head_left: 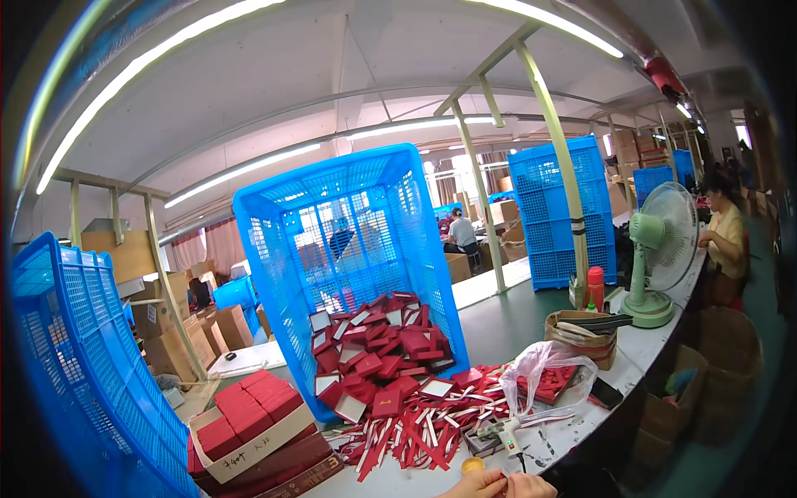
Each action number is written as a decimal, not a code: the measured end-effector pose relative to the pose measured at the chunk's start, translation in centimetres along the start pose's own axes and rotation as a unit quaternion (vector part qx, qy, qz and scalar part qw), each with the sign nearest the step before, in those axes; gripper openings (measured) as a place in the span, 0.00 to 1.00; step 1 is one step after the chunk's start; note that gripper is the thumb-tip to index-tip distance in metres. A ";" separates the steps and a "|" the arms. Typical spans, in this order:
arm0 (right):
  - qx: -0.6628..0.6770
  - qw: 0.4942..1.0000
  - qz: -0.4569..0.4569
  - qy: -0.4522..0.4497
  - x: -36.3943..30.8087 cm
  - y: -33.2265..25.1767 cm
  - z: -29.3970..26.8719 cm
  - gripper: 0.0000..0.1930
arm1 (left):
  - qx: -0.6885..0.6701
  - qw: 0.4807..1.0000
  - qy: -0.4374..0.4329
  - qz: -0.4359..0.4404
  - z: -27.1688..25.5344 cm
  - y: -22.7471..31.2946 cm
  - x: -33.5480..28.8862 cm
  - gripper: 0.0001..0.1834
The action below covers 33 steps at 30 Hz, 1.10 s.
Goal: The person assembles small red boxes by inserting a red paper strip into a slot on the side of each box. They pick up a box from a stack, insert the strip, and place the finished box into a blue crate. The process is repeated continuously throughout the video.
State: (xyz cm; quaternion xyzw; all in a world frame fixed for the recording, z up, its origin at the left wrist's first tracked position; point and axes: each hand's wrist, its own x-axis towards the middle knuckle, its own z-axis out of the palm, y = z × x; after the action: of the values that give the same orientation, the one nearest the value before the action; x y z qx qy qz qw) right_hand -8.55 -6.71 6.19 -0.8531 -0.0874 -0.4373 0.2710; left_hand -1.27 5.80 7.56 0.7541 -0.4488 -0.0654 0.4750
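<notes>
Red boxes [374, 357] are heaped in a blue crate [277, 282] set on its side, and red-and-white strips [415, 432] are strewn before it. At the lower edge, a small red piece [501, 492], mostly hidden, is pinched between the closed fingers of the left hand [480, 484] and those of the right hand [530, 486]; its long axis cannot be told. Just beyond, a white glue gun [508, 432] is laid, nearer the right hand.

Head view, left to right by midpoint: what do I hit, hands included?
Left blue crate, white box of red blocks, big open blue crate, pile of red-and-white strips, left hand, right hand, black phone-like slab, green fan, person in yellow.
</notes>
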 end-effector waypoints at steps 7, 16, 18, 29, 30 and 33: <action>-0.017 0.999 -0.001 -0.051 -1.5 -0.2 -0.3 0.04 | 0.236 0.961 0.095 0.110 1.2 2.7 -1.3 0.05; 0.049 0.998 -0.007 -0.030 -1.8 1.5 1.1 0.04 | 0.134 0.990 0.037 -0.024 1.4 0.1 -2.2 0.06; 0.131 0.986 0.099 0.019 -2.1 3.4 2.0 0.03 | 0.088 0.993 0.078 -0.033 1.9 -0.7 -2.3 0.05; 0.620 0.375 0.569 0.390 -25.0 24.3 -1.2 0.06 | -0.548 0.719 0.426 -0.037 -10.6 -2.4 -10.6 0.09; 0.487 0.405 0.662 0.401 -25.8 24.7 -1.1 0.09 | -0.581 0.727 0.365 0.001 -11.6 -0.4 -10.1 0.07; 0.135 0.647 0.739 0.131 -25.9 23.3 -1.2 0.18 | -0.667 0.680 0.301 0.051 -12.2 0.8 -9.4 0.05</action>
State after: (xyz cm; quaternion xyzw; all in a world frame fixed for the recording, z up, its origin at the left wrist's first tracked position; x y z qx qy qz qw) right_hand -16.01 -24.64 -22.74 -0.5228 0.5503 -0.1830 0.6249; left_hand -0.89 20.65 11.63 0.1924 -0.1572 -0.0928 0.9642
